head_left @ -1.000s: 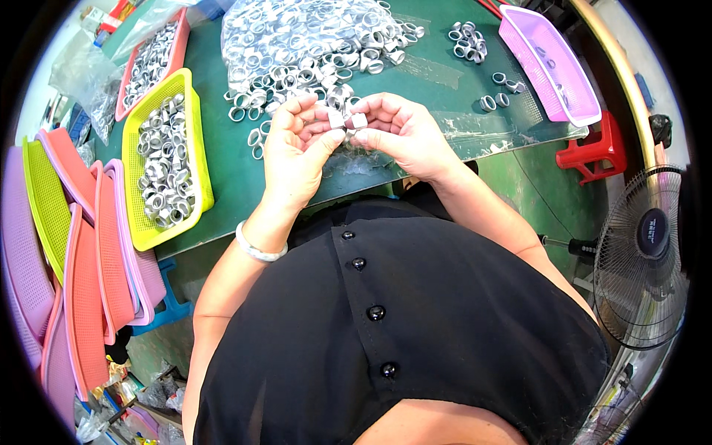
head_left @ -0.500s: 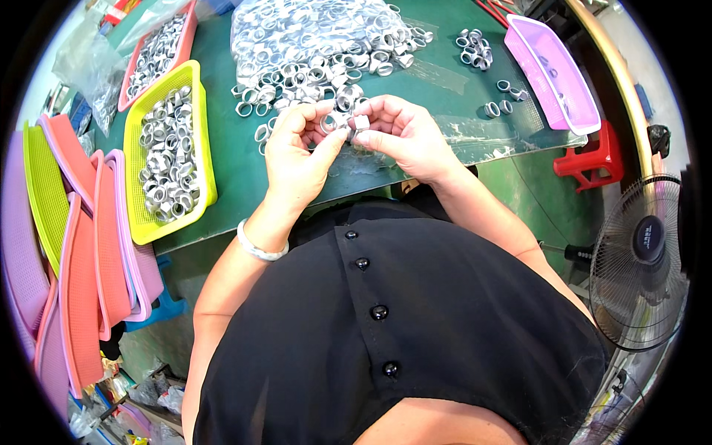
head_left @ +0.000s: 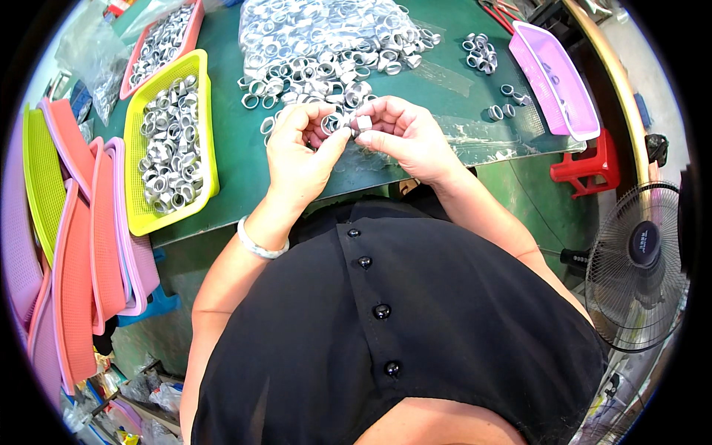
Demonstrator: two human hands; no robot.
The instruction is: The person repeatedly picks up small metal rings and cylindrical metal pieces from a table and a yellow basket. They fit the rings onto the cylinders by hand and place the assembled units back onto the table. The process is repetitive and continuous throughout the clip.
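Close together at the near edge of the green table (head_left: 237, 170), both my hands are closed on small silver metal rings. My left hand (head_left: 300, 152) pinches one metal ring (head_left: 331, 124) between thumb and fingers. In my right hand (head_left: 411, 141) is another metal ring (head_left: 363, 123), its flat pale face turned up. The two rings are almost touching; fingers hide parts of them. Just beyond lies a loose heap of similar rings (head_left: 315, 85), spilling from a clear plastic bag (head_left: 319, 33) full of them.
A yellow-green basket (head_left: 134, 148) of rings stands at left, a coral basket (head_left: 126, 85) of rings behind it. Stacked empty-looking baskets (head_left: 74, 274) lean further left. At right are small ring groups (head_left: 480, 53), a purple basket (head_left: 552, 89), red-handled pliers (head_left: 498, 16), a red stool (head_left: 593, 167) and a fan (head_left: 644, 245).
The view has shifted slightly, so the table things sit a little differently in the picture. Both hands keep their grip on the rings, with barely any finger movement.
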